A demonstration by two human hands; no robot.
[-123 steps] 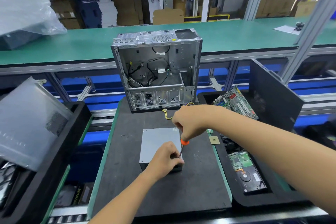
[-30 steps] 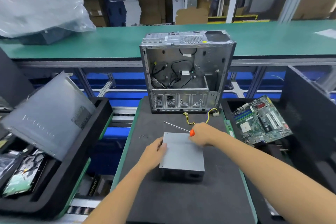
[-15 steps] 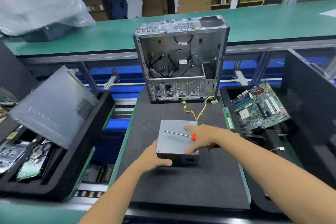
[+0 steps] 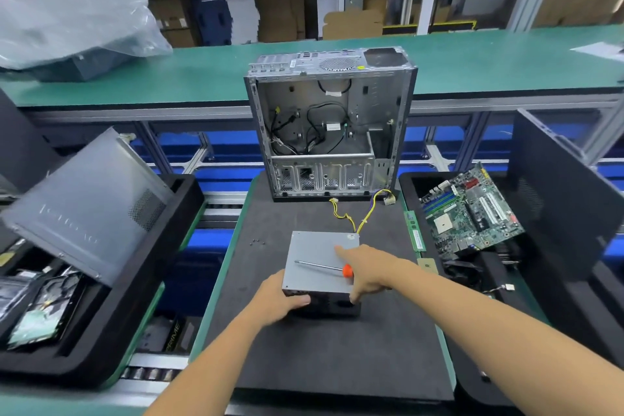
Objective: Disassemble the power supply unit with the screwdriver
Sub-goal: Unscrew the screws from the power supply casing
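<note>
Grip: left hand [image 4: 277,297] is clutching the power supply unit's [image 4: 319,260] near-left corner; right hand [image 4: 366,272] is holding the screwdriver [image 4: 320,267] flat across its lid, forefinger stretched out.
Unit: a grey sheet-metal box, lying on the black foam mat [image 4: 304,348].
Writing: none is readable on the unit.
Behind unit: yellow wires [image 4: 363,216] are trailing toward the open computer case [image 4: 331,125].
Right of unit: a green motherboard [image 4: 472,213] is sitting in a black tray [image 4: 410,181].

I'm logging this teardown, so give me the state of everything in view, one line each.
PSU: cover on, flat on mat.
Screwdriver: held sideways over the PSU, not on a screw.
Left hand: grips PSU's near left corner.
Right hand: holds screwdriver, index finger out.
Case: upright, side open, gutted.
Motherboard: out, tilted in right tray.
</note>
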